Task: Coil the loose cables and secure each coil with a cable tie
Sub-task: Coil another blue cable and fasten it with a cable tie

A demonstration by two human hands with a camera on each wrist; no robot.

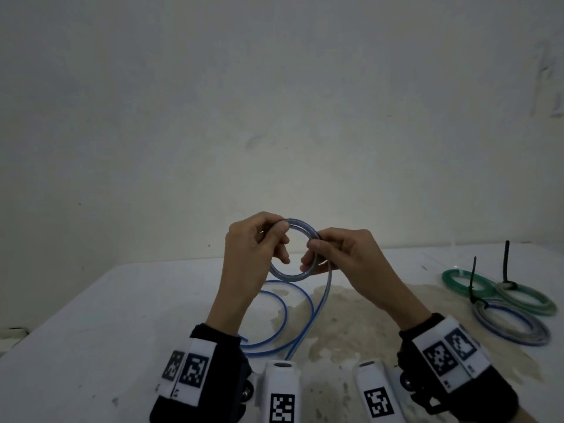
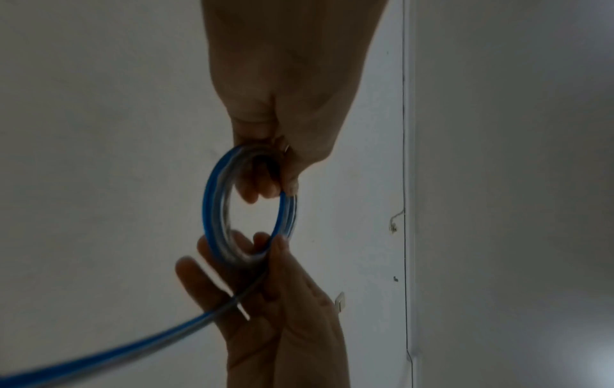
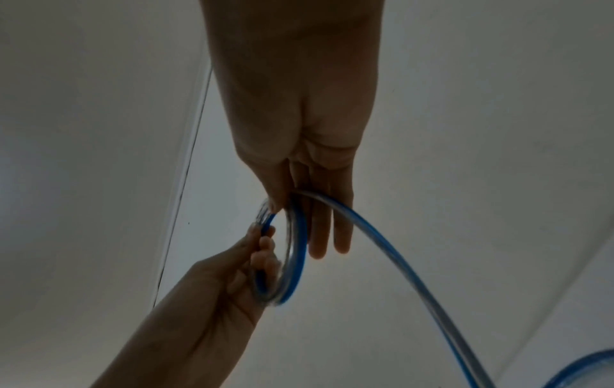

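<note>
A blue-and-clear cable is wound into a small coil held upright in the air above the white table. My left hand pinches the coil's upper left side between thumb and fingers. Opposite it, my right hand pinches the right side. The cable's loose tail drops from under my right hand to the table and curves round in a wide loop. The left wrist view shows the coil between both hands. In the right wrist view the tail runs off to the lower right.
Three tied coils lie at the table's right: a green one, a pale green one and a blue-grey one. Black cable tie tails stick up from them. A tan stain marks the table's middle. A wall stands close behind.
</note>
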